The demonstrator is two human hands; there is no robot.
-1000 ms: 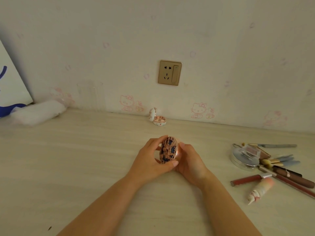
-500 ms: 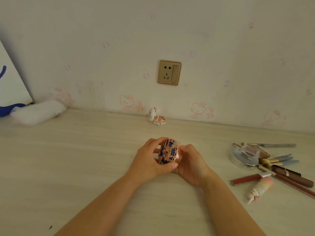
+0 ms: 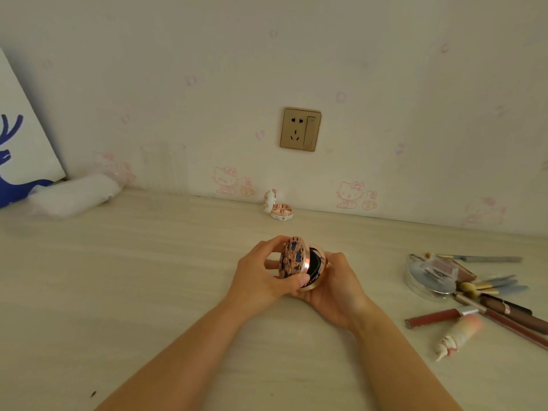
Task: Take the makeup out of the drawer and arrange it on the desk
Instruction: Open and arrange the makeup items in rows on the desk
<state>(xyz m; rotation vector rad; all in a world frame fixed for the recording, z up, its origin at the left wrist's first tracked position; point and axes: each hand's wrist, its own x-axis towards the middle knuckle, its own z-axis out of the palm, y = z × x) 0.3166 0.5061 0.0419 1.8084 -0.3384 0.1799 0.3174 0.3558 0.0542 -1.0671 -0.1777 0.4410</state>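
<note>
- The left hand [image 3: 261, 277] pinches the lid of the compact [image 3: 299, 264], thumb on its near edge and fingers curled over the far edge; the right hand [image 3: 335, 287] cups the base, fingers wrapped beneath it.
- The compact sits between both hands just above the desk [image 3: 118, 277], near its middle, with the lid parted a crack and a dark inside showing.
- It looks light and rigid, a hard glossy shell that could slip; the hinge and whatever pan is inside seem the fragile parts, so holding it by the rim of the base looks safest.
- The lid carries a blue and rose-gold pattern; I can read no lettering on it.
- Far off by the wall stands a second, white compact [image 3: 278, 207], lid up.
- To the right lie a round tin [image 3: 427, 284], brushes [image 3: 498, 284], a lip gloss [image 3: 433, 317] and a tube [image 3: 458, 336]; their labels are too small to read.
- Cat cartoon stickers [image 3: 226, 180] line the wall beneath a socket [image 3: 300, 129].
</note>
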